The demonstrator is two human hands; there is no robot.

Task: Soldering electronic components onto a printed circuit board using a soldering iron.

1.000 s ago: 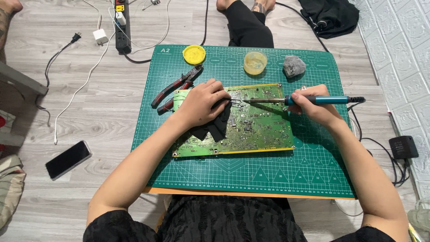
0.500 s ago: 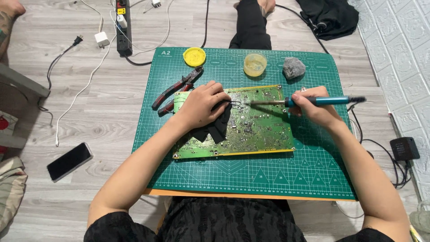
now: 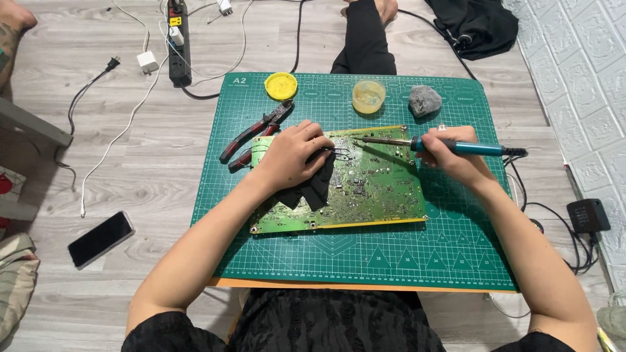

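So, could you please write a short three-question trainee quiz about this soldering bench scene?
1. True or false: the right hand holds the soldering iron.
2. What does the left hand hold at the circuit board: A tweezers, B scissors, C a screwdriver?
3. Which tool lies on the cutting mat left of the board?

Key: 1 true. 2 A. 3 the red-handled pliers.

Grey wood-grain floor (image 3: 150, 169) bearing a green cutting mat (image 3: 365, 261), black phone (image 3: 101, 239), power strip (image 3: 177, 42), white charger (image 3: 147, 62) and black adapter (image 3: 588, 216); beyond the mat, dark cloth (image 3: 479, 26).
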